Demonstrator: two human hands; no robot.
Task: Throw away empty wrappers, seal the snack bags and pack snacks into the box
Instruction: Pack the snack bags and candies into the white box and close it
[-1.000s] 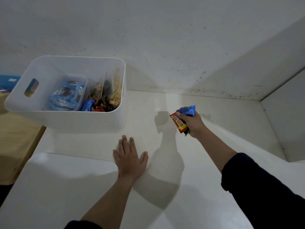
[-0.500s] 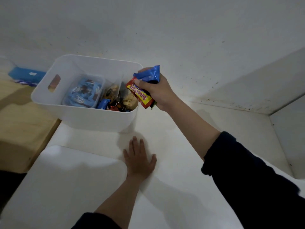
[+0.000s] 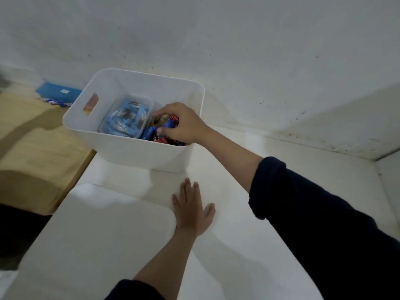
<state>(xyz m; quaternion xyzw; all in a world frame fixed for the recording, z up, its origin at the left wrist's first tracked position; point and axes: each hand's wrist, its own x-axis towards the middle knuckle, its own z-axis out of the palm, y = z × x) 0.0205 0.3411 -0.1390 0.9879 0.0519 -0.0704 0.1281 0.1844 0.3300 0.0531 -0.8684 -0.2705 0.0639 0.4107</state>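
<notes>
White rectangular plastic box [image 3: 129, 152] at 11 o'clock on the white counter [image 3: 270, 191], close to the speckled back wall [image 3: 238, 50]. Box interior crowded: clear lidded tub of blue packets [image 3: 126, 118] fills the left half, right hand [image 3: 184, 124] and loose wrapped snacks [image 3: 158, 132] the right. White flat lid [image 3: 104, 234] at 8 o'clock, left hand [image 3: 190, 211] just beside it. Bare counter from 1 to 4 o'clock.

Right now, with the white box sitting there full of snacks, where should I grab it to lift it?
Probably by the oval handle cutout in the left end wall of the white box, coming from the left. The near and far walls look smooth and sloped, so they offer little purchase. The right hand hides the opposite end; I can't tell whether it has a matching cutout.
</notes>
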